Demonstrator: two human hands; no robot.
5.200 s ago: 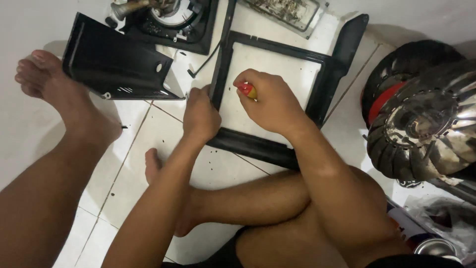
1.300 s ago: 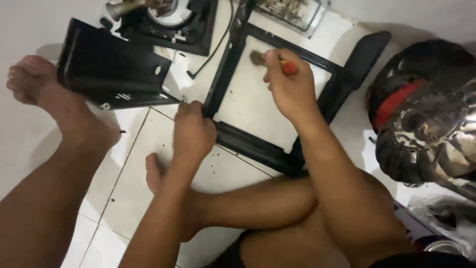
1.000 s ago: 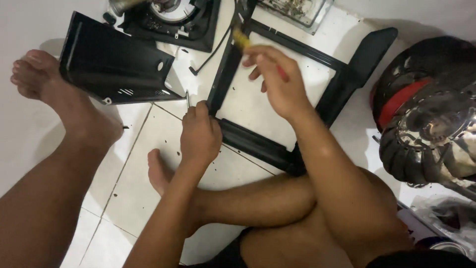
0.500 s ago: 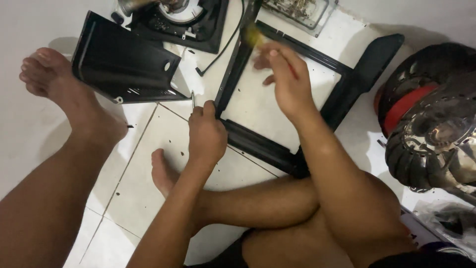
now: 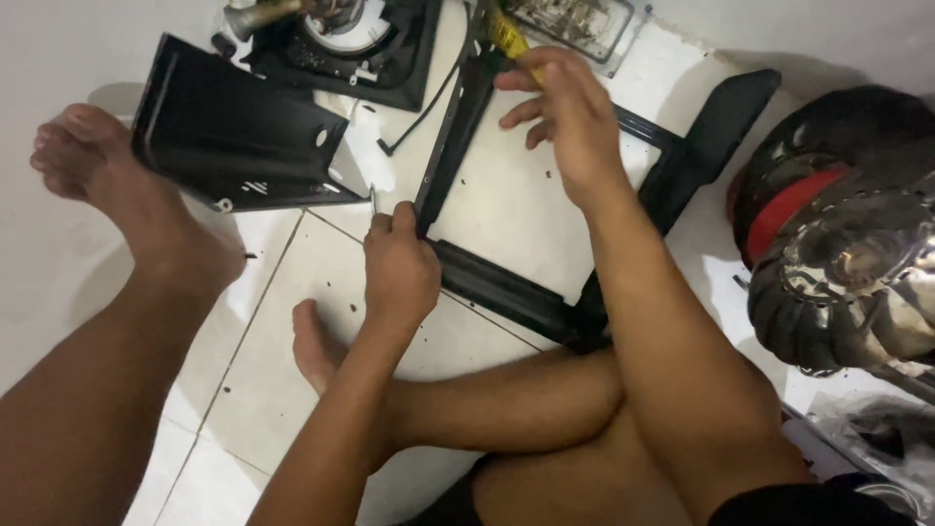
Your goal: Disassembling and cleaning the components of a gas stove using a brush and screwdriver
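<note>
two hands: both working on a black frame (image 5: 506, 292) lying on the floor (image 5: 273, 390)
left hand (image 5: 399, 268): closing on the frame's near corner, seemingly pinning it steady
right hand (image 5: 565, 127): gripping a yellow-handled tool (image 5: 506, 34), reaching toward the far corner
black bracket (image 5: 234, 136): lying just beside

Black frame (image 5: 506, 292) rings open tile (black panel (image 5: 234, 136) crowds left).

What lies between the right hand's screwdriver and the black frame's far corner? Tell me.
Nothing visible does. The right hand holds the yellow-handled screwdriver right at the far corner of the black frame; its tip is hidden. The left hand grips the near corner.
</note>
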